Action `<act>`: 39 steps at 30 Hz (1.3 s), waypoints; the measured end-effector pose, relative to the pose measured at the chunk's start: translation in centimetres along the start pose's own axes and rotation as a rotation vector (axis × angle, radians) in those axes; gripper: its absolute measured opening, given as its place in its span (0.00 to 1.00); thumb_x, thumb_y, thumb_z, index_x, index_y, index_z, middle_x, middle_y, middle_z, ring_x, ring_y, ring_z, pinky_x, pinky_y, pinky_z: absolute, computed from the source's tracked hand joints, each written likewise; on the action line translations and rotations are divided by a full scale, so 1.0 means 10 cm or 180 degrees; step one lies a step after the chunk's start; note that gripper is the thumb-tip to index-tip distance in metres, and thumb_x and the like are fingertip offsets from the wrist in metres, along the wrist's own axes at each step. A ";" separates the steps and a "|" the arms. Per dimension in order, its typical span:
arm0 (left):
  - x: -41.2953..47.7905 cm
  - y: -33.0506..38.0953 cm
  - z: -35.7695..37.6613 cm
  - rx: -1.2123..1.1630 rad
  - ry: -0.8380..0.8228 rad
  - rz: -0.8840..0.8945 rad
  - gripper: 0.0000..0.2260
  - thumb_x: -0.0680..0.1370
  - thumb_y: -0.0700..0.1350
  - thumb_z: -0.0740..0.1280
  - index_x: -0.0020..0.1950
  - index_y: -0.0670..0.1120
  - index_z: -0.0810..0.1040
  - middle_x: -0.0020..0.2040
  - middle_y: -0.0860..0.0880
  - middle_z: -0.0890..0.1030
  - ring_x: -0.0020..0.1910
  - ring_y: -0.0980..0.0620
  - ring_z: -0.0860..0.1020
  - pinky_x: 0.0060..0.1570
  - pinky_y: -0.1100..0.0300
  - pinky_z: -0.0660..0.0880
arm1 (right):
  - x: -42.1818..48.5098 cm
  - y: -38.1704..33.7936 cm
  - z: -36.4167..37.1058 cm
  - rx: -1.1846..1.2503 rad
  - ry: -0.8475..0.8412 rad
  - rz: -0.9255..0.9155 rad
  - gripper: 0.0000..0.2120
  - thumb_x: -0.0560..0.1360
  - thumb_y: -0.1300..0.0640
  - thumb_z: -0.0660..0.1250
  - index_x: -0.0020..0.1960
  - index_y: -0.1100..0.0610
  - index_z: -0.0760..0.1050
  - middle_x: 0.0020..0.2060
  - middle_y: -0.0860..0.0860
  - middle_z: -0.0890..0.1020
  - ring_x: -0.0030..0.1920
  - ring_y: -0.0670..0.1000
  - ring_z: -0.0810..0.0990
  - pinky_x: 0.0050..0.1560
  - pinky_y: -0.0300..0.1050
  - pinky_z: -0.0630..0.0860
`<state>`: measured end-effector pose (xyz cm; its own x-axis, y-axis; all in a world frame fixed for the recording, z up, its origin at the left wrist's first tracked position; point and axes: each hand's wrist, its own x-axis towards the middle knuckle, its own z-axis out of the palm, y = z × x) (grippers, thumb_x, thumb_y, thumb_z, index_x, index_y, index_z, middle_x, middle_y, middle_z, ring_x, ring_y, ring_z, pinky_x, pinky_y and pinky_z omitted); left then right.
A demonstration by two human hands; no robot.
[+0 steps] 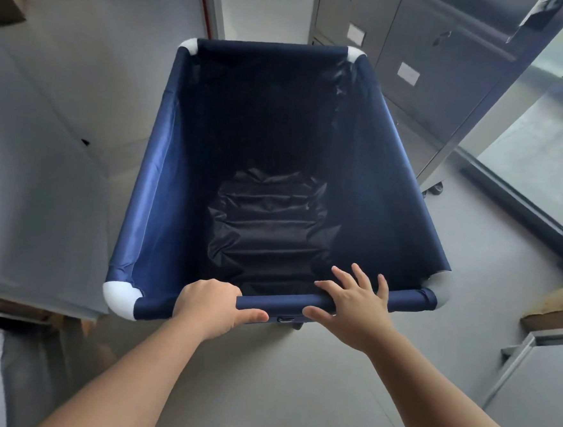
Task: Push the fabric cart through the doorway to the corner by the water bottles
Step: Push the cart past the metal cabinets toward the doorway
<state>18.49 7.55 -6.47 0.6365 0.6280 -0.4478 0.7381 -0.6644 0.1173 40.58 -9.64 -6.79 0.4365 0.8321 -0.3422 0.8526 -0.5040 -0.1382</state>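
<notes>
Navy fabric cart point(162, 185), one, stands on grey floor before two hands: left hand point(209, 303) clenched around its near rail point(284, 303), right hand point(353, 305) spread, palm resting on it.

Left hand point(209, 303) is wrapped around the near rail of the fabric cart point(162, 178). Right hand point(353, 305), just beside it, rests on the rail with fingers spread.

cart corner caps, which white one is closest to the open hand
The near-right cap, just beyond the open right hand; the other three caps sit farther off.
</notes>
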 end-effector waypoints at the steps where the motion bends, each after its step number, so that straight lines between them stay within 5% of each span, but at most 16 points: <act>1: 0.03 0.04 -0.01 -0.0016 -0.0032 -0.0011 0.38 0.60 0.85 0.47 0.42 0.57 0.79 0.38 0.57 0.80 0.40 0.53 0.78 0.45 0.53 0.78 | 0.03 0.04 -0.02 0.0000 0.0003 -0.0010 0.43 0.65 0.19 0.40 0.73 0.36 0.65 0.80 0.45 0.58 0.80 0.54 0.44 0.73 0.68 0.37; 9: 0.24 0.40 -0.08 0.0020 0.0051 -0.0303 0.38 0.57 0.86 0.49 0.42 0.59 0.79 0.36 0.58 0.79 0.39 0.53 0.77 0.39 0.55 0.73 | 0.32 0.41 -0.17 -0.0068 -0.0134 -0.0154 0.42 0.64 0.18 0.42 0.68 0.36 0.71 0.78 0.47 0.62 0.79 0.55 0.49 0.73 0.66 0.47; 34: 1.48 1.38 -0.64 -0.0329 -0.0102 -0.0744 0.32 0.62 0.82 0.57 0.46 0.59 0.79 0.38 0.57 0.80 0.41 0.53 0.78 0.43 0.55 0.77 | 1.79 1.61 -0.97 -0.0495 -0.0394 -0.0756 0.44 0.64 0.19 0.37 0.70 0.38 0.67 0.79 0.47 0.60 0.80 0.58 0.45 0.74 0.70 0.42; 39: 1.72 1.50 -0.76 -0.0404 0.0043 -0.0828 0.37 0.57 0.84 0.51 0.46 0.59 0.79 0.37 0.57 0.79 0.39 0.54 0.77 0.40 0.56 0.75 | 2.10 1.74 -1.14 -0.0524 -0.0510 -0.0849 0.37 0.70 0.21 0.44 0.71 0.38 0.67 0.79 0.47 0.61 0.80 0.57 0.47 0.74 0.68 0.45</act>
<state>42.20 11.49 -5.65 0.4245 0.7765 -0.4657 0.8985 -0.4249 0.1105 67.86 1.72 -5.78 0.1525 0.8760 -0.4576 0.9711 -0.2188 -0.0950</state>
